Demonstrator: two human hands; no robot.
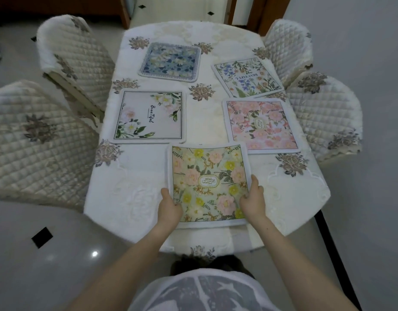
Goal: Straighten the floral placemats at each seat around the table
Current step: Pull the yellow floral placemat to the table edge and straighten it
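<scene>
- Green-and-yellow placemat (208, 184) lay at the near end of the surface (216, 122), its far right corner just touching or overlapping the pink placemat (261, 125).
- Left hand (170, 207) pinched the near left edge, thumb on top; right hand (253, 199) gripped the near right edge likewise, fingers partly curled.
- It sat slightly skewed, far edge leaning left. My judgement: turn it with both hands evenly, keep it flat, and bring the near edge parallel to the surface's near rim.
- Best drawn a little nearer, clear of the pink one.
- Far right placemat (247, 77) looked crooked too.
</scene>
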